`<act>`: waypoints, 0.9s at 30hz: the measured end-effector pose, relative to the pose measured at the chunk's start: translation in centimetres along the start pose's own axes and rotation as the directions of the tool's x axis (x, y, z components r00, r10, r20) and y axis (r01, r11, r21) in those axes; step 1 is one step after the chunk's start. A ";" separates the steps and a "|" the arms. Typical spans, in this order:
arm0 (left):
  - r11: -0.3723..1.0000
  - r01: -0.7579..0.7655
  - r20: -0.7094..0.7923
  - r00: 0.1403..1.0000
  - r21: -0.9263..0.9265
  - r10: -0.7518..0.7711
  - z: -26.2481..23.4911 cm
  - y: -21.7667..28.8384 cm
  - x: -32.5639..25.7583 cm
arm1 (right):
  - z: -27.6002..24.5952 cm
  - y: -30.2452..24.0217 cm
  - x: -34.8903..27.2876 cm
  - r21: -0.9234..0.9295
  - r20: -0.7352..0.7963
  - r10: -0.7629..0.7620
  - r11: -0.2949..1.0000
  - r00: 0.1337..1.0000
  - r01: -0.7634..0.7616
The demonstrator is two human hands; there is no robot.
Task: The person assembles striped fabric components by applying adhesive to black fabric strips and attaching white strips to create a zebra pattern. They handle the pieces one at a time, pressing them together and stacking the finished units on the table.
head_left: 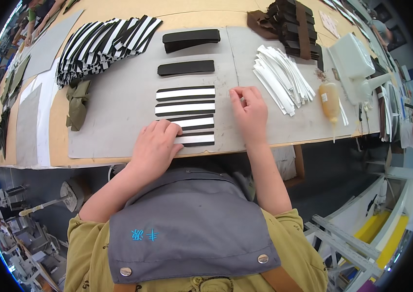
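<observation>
My left hand (154, 146) rests on the near strips of a column in front of me, its fingers bent over their left ends and its thumb apart. Each of these flat black strips (185, 89) carries a narrower white strip (196, 107) along its middle. The left ends of the two nearest are partly under my fingers. To the right of the column, my right hand (250, 114) hovers or rests by the mat with its fingers curled and thumb near the forefinger; nothing shows in it. Farther up lie a plain black strip stack (186, 68) and a taller one (191, 40).
A fanned pile of black-and-white strips (106, 46) lies far left, above a crumpled olive cloth (78, 104). Loose white strips (284, 78) lie right, near a bottle of amber liquid (330, 100) and a white container (352, 56). Bundled dark pieces (291, 27) sit far right.
</observation>
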State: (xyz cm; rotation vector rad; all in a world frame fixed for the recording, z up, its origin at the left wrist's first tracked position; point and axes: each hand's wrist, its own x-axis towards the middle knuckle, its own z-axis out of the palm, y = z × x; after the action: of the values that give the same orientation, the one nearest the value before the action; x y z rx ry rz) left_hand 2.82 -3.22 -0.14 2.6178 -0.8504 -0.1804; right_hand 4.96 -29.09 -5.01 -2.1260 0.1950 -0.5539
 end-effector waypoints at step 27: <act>0.986 0.073 -0.066 0.996 0.151 -0.063 -0.6 -1.6 4.9 | -0.1 -0.4 -0.1 -0.027 0.095 0.031 0.999 0.995 -0.029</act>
State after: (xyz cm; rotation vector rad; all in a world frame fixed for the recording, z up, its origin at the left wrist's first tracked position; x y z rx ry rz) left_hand 7.81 -4.75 -0.19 2.7818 -0.7828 -0.0547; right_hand 4.82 -28.94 -4.63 -2.1653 0.1804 -0.4329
